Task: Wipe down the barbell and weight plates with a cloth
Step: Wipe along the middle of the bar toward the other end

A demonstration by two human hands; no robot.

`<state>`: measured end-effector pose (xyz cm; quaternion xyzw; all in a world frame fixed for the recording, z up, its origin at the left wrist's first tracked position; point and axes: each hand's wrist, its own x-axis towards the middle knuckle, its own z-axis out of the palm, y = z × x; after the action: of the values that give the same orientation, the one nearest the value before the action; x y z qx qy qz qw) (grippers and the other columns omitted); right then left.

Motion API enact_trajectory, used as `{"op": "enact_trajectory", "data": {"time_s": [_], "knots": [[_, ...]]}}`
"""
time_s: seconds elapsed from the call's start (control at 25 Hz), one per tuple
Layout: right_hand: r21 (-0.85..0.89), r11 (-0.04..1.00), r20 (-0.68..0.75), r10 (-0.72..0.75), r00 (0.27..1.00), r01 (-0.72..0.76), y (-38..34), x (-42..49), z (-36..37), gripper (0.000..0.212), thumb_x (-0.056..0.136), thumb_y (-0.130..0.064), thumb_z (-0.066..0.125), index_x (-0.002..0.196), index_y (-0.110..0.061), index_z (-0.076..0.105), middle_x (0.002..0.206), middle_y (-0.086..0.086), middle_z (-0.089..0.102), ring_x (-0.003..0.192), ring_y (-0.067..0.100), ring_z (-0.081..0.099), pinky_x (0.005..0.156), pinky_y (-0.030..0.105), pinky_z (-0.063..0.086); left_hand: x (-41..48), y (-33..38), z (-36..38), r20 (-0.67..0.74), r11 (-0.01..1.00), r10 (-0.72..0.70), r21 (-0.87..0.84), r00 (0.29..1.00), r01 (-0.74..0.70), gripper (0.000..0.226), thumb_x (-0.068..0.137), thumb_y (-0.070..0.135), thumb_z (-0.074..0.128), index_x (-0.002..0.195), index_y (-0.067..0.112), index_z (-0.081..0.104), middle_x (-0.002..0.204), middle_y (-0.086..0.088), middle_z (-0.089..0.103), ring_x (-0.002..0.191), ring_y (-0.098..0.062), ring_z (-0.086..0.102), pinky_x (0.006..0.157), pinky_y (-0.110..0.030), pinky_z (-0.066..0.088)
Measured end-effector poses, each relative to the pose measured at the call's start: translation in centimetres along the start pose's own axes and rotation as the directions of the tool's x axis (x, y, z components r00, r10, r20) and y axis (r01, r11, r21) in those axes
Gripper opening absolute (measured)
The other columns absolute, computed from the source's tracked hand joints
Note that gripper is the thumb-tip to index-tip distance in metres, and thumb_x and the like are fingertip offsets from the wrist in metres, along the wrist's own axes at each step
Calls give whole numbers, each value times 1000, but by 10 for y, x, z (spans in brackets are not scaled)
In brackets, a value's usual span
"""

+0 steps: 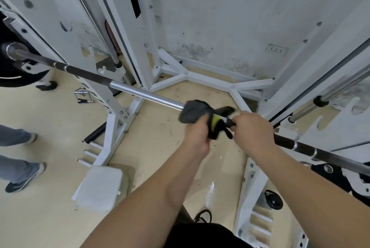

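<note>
Far left: black weight plate point(14, 78) on end of barbell point(144, 94); bystander's legs point(18, 173) below, on beige floor point(50, 217). Barbell slanting upper left to lower right across white rack point(128, 27). Centre: left hand point(197, 134) clutching dark grey cloth point(193, 112), yellow patch showing, bunched over bar. Just right: right hand point(253, 129) curled around bar, near cloth.

Cloth point(195, 114) grey-black, yellow-green patch. Barbell point(140, 94) silver mid-frame, dark bands toward ends. Rack frame point(176, 75) white. Weight plate point(18, 76) black, left edge. Floor point(50, 197) beige.
</note>
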<state>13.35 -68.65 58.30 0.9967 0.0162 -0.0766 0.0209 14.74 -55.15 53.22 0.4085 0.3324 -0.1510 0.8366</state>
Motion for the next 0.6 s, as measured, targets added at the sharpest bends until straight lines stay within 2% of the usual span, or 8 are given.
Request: {"op": "enact_trajectory", "data": {"time_s": [0.04,0.12,0.2,0.32,0.4,0.48,0.52,0.6], "knots": [[-9,1000,-8,5,1000,-5,0,0,1,6,95,-23,63,93,-21,68,83,-3,51,79,20,55,53,28,33,11,17,-10,-51,997,61,-51,997,-63,30,98,19,67,123,1,68,110,-12,78,84,-23,69,56,-27,49],[-24,1000,-8,12,1000,-12,-3,2,3,5,94,-23,65,91,-21,68,81,-3,52,73,17,54,53,27,39,35,46,-35,-189,984,139,-88,972,-157,35,97,27,69,124,6,67,109,-5,73,82,-21,62,60,-28,47],[-21,1000,3,19,1000,-18,-4,4,4,8,93,-22,65,86,-21,64,81,-3,53,71,17,52,51,25,34,44,54,-42,-258,988,150,4,954,-154,34,94,34,71,118,11,68,103,-6,66,78,-18,58,70,-31,47],[7,999,16,50,999,-50,-6,6,0,13,90,-19,65,79,-21,58,74,-4,48,70,19,50,48,25,23,24,16,-11,-187,987,102,144,977,-76,32,90,34,75,113,12,69,102,-8,73,82,-22,64,72,-33,50],[12,996,24,89,996,-90,-10,6,-4,5,84,-15,65,81,-19,64,73,-3,47,71,22,50,49,25,25,8,-15,5,-56,972,-53,225,997,64,34,87,34,78,112,13,72,105,-8,78,89,-25,73,73,-35,59],[13,992,37,124,992,-124,-15,3,-5,10,83,-11,61,86,-19,67,79,-1,51,75,23,50,53,28,34,-2,-29,7,28,943,-200,277,979,185,33,89,33,77,114,12,73,106,-10,79,98,-28,76,86,-43,64],[14,989,46,145,988,-146,-17,1,-4,9,86,-12,61,88,-19,67,81,-1,52,76,23,50,57,30,39,-1,-23,1,43,940,-229,270,973,209,32,91,31,76,116,10,72,107,-12,78,98,-29,76,85,-44,64],[57,980,46,186,981,-189,-25,3,-3,8,94,-23,60,88,-19,63,85,-2,50,81,21,49,62,34,45,8,13,-17,27,963,-190,202,981,181,32,94,30,73,114,6,67,102,-14,77,83,-31,75,66,-38,64]]}}
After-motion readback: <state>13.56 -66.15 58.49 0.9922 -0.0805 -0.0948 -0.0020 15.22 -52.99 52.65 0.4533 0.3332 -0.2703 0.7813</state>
